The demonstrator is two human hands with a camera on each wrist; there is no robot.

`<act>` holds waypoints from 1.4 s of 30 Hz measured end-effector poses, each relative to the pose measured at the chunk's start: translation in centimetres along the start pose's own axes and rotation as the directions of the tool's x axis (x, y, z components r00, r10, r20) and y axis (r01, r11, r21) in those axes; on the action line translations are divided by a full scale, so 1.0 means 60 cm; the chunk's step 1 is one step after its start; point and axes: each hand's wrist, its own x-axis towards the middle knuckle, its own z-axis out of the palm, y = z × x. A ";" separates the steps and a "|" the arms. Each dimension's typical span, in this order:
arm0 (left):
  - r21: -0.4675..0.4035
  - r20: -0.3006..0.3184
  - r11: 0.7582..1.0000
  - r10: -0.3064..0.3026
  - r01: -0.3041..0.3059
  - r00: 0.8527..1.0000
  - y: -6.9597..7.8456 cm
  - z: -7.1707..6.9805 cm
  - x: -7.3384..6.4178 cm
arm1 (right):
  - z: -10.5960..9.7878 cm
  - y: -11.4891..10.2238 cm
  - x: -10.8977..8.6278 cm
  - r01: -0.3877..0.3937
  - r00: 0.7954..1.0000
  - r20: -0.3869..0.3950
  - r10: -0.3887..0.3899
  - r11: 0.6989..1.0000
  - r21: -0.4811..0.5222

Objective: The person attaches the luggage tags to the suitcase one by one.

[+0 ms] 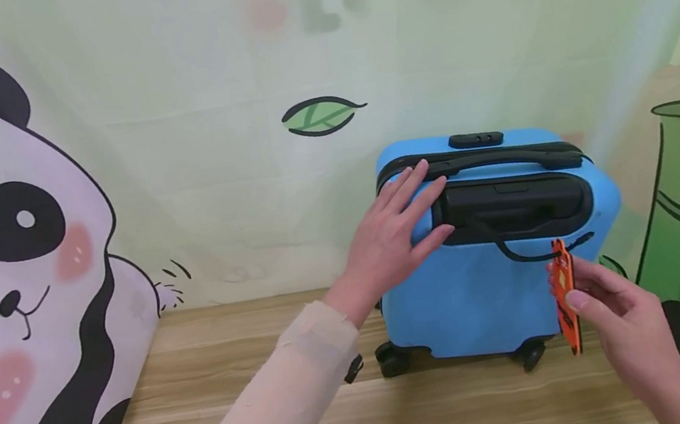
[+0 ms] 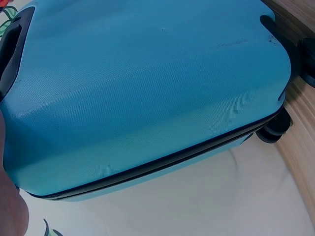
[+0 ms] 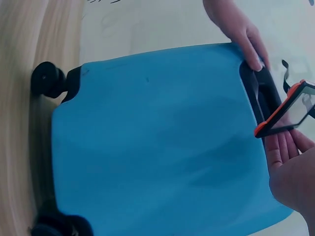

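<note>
A small blue hard-shell suitcase (image 1: 468,302) stands upright on its black wheels. My left hand (image 1: 389,241) lies on its upper left corner, fingers spread and straight, with the tips by the black carry handle (image 1: 495,161) and the black telescopic-handle recess (image 1: 516,207). At the right, my right hand (image 1: 629,328) pinches an orange luggage tag (image 1: 565,297) between thumb and fingers, edge-on in the head view. From the tag's top a black strap (image 1: 523,259) loops toward the recess. In the right wrist view the tag (image 3: 278,114) shows a dark frame and a pale window.
Wood-grain flooring (image 1: 220,378) lies under the suitcase. Close behind hangs a pale green backdrop (image 1: 211,164) printed with pandas, a leaf and bamboo. Black caster wheels (image 1: 393,359) stick out below the case. A combination lock (image 1: 475,140) sits on its top.
</note>
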 end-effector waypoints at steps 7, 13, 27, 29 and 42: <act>0.015 0.018 1.000 -0.011 0.011 1.000 0.000 -0.003 0.000 | 0.022 -0.019 0.019 0.062 0.997 -0.059 -0.053 0.987 0.150; 0.010 0.025 1.000 -0.012 0.011 1.000 0.000 -0.005 0.000 | 0.035 -0.026 0.030 0.125 0.986 -0.128 -0.106 0.980 0.152; 0.030 0.081 1.000 -0.012 0.009 0.997 0.001 -0.012 0.005 | 0.053 -0.030 0.044 0.135 0.963 -0.247 -0.107 0.986 0.100; 0.032 0.088 0.999 -0.011 0.008 0.996 0.001 -0.014 0.005 | 0.055 -0.030 0.044 0.136 0.963 -0.246 -0.108 0.986 0.099; -0.022 -0.023 0.999 0.029 -0.029 0.999 0.016 -0.041 0.004 | 0.068 -0.031 0.049 0.118 0.951 -0.291 -0.099 0.992 0.047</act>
